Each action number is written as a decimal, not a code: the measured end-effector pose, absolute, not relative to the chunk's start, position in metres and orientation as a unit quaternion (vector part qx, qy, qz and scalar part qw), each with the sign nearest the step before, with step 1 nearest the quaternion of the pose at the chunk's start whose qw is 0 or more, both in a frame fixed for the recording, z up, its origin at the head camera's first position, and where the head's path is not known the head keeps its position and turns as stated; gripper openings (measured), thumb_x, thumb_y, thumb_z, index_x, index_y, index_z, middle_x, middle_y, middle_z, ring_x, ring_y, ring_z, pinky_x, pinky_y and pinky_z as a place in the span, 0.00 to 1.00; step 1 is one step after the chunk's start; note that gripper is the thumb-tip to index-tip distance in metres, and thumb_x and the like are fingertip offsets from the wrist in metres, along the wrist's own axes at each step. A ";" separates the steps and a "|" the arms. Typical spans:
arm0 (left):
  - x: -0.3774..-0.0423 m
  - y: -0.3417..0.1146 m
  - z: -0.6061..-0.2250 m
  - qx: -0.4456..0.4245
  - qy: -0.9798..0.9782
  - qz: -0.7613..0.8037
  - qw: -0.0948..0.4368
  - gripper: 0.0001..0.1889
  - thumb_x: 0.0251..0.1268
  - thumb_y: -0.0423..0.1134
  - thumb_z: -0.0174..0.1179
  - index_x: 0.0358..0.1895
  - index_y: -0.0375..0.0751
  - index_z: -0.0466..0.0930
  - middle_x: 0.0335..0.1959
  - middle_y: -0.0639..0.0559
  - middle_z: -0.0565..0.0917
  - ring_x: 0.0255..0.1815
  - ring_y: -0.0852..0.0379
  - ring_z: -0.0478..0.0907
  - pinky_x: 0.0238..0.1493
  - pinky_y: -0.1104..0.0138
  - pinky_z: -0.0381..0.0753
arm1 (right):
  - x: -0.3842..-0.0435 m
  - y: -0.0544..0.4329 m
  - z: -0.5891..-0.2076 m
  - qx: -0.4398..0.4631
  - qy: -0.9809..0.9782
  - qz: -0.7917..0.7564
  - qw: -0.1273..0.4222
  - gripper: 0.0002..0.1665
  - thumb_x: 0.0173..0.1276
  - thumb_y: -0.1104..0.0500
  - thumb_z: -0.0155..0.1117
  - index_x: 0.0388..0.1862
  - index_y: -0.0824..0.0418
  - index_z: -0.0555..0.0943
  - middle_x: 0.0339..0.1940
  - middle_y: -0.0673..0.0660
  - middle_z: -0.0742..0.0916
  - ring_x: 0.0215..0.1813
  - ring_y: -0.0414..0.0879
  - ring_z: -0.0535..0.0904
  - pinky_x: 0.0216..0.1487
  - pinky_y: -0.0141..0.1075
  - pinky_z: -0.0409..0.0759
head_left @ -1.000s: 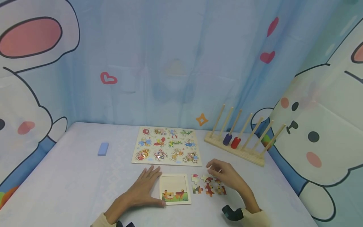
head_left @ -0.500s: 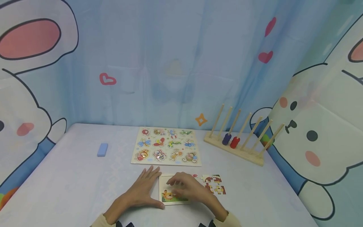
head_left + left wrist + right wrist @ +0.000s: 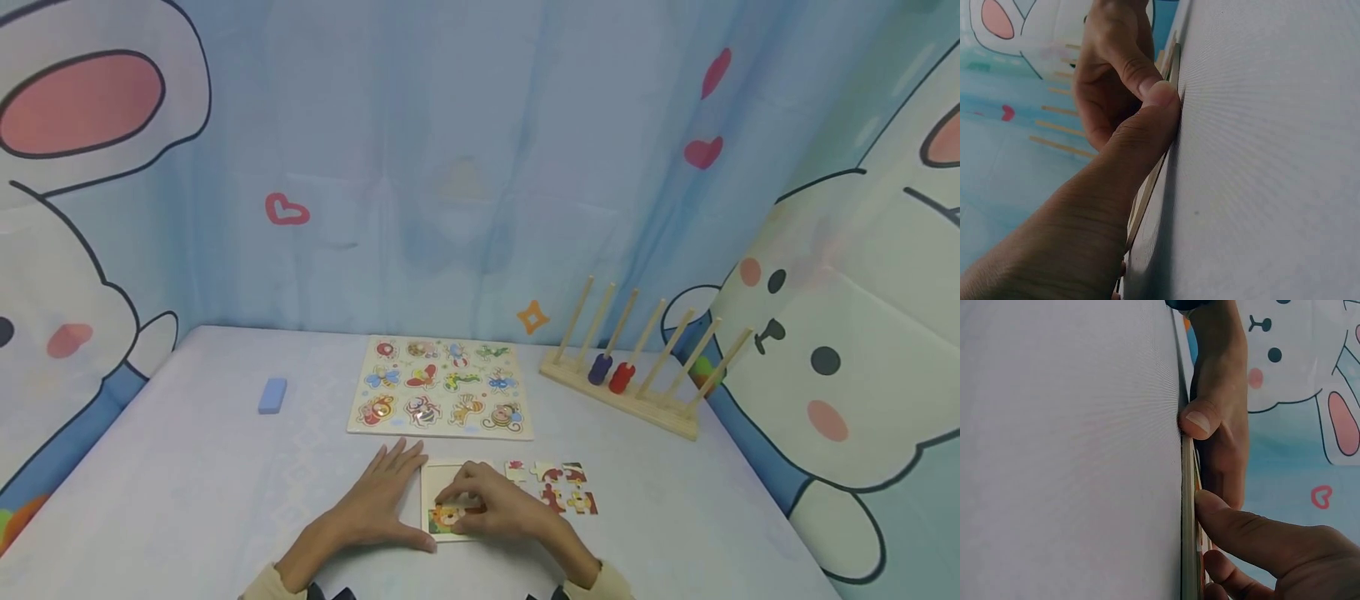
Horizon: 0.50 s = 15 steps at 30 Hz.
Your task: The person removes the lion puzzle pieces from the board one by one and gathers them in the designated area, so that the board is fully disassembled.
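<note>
A shallow wooden puzzle tray [image 3: 442,475] lies in front of me, with picture pieces along its bottom, one showing an animal face [image 3: 445,517]. My left hand [image 3: 378,500] rests along the tray's left side, fingers straight, thumb by the lower left corner. My right hand [image 3: 498,504] is over the tray's right half, thumb and curled fingers pinching a jigsaw piece that they mostly hide. In the right wrist view the right thumb [image 3: 1216,509] is low at the tray's edge. Right of the tray lie several loose jigsaw pieces [image 3: 552,497]; the right hand may cover another.
Behind the tray lies a wooden board with animal pictures [image 3: 441,387]. A wooden peg rack [image 3: 637,402] with a purple and a red stack of beads stands at the back right. On the left is a blue block [image 3: 272,396]. A patterned curtain [image 3: 450,167] hangs behind the table.
My right hand has moved left and down, from above the loose pieces onto the tray, and its fingers have drawn together there. The left hand has stayed beside the tray.
</note>
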<state>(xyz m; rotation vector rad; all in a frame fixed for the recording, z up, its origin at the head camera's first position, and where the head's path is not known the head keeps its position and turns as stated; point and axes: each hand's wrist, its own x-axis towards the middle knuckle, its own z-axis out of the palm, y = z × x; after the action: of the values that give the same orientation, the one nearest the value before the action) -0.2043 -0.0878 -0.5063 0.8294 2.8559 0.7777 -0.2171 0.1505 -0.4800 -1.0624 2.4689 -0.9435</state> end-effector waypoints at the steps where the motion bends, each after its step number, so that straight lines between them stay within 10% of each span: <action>1: -0.204 -0.088 -0.506 0.269 0.929 0.253 0.035 0.62 0.33 0.80 0.61 0.72 0.42 0.59 0.77 0.46 0.54 0.78 0.42 0.41 0.76 0.46 0.39 | -0.217 0.150 -0.480 -0.369 0.858 -0.327 0.146 0.18 0.58 0.57 0.72 0.50 0.50 0.84 0.41 0.44 0.77 0.41 0.36 0.67 0.43 0.27 0.72; 15: -0.204 -0.087 -0.505 0.261 0.932 0.247 0.043 0.64 0.32 0.82 0.59 0.73 0.42 0.58 0.77 0.46 0.53 0.78 0.44 0.40 0.76 0.48 0.38 | -0.213 0.148 -0.477 -0.370 0.863 -0.315 0.140 0.19 0.59 0.58 0.70 0.50 0.50 0.82 0.44 0.43 0.78 0.45 0.36 0.67 0.47 0.29 0.68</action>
<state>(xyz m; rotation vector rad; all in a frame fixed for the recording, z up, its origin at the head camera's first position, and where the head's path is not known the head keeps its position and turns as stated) -0.2038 -0.0873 -0.5047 0.7995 2.8518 0.7548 -0.2127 0.1479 -0.4769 -1.0685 2.4936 -0.9102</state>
